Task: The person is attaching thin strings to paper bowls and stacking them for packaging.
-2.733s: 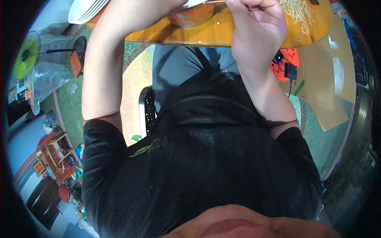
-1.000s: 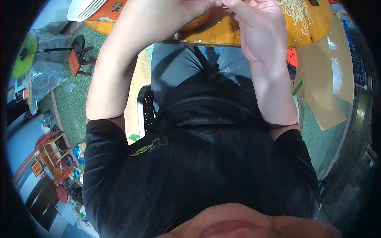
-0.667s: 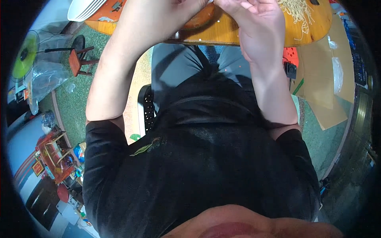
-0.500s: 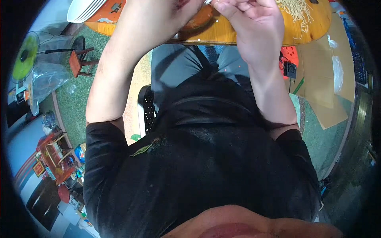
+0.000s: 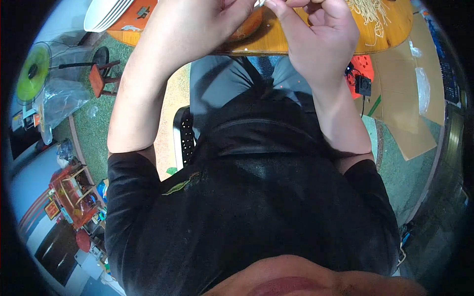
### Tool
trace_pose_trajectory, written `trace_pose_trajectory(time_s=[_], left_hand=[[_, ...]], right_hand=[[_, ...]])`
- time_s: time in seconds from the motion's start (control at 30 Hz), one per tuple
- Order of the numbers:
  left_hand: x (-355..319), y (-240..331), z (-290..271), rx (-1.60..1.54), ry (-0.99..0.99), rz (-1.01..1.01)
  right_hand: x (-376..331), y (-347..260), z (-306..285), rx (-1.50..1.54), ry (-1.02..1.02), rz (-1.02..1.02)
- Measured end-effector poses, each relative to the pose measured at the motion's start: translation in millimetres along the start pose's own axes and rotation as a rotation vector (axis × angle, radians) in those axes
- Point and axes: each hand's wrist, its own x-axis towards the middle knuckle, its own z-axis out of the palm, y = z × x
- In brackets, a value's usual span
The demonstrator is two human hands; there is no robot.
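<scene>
Both hands (image 5: 316, 39) at far tabletop (image 5: 276, 44) edge; fingers pinch small white piece (image 5: 260, 3), mostly cropped. Seems light, probably fragile; hold ends.

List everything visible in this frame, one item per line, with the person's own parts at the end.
Wooden table: 1, orange-brown, top centre.
Stack of plates: 1 stack, white, top left on the table.
Noodles: 1 heap, pale yellow, top right on the table.
Fan: 1, green, far left on the floor.
Stool: 1, reddish wood, left, beside the fan.
Cardboard sheets: several, tan, right on the floor.
Small pale item: 1, at the top edge between the fingertips; too cut off to identify.
Left hand: 1, top centre, over the table edge.
Right hand: 1, top right of centre, fingers curled.
</scene>
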Motion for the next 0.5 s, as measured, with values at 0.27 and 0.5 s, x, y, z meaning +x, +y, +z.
trace_pose_trajectory(time_s=[0.27, 0.5], left_hand=[[8.9, -35.3, 15.6, -0.220, 0.057, 0.451], [1.9, -17.1, -1.4, 0.181, -0.017, 0.354]], right_hand=[[-3.7, 4.2, 1.4, 0.160, 0.040, 0.065], [-3.8, 4.2, -0.7, 0.143, 0.037, 0.048]])
